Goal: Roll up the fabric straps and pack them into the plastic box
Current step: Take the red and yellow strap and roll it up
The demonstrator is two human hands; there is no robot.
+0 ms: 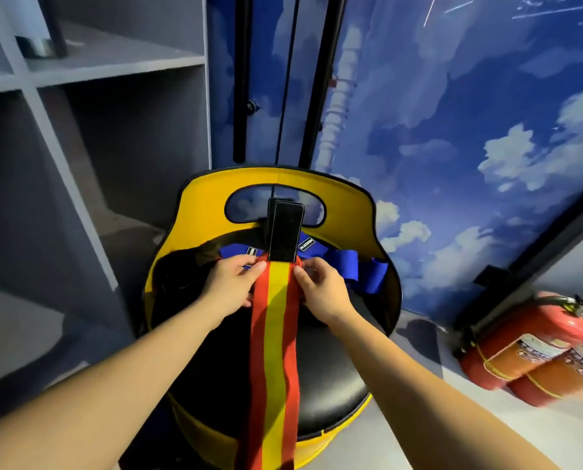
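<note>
I am looking at the red-and-yellow striped strap (275, 351) trailing flat down across the black seat toward its near edge, its black-tabbed far end lying beside the blue straps (347, 266) bunching at the seat's back edge.

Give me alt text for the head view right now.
Both hands, left hand and right hand, pinch the far end of a red-and-yellow striped strap at its black tab, over a black-cushioned yellow chair. Blue straps lie on the seat behind; red fire extinguishers stand at right.
</note>
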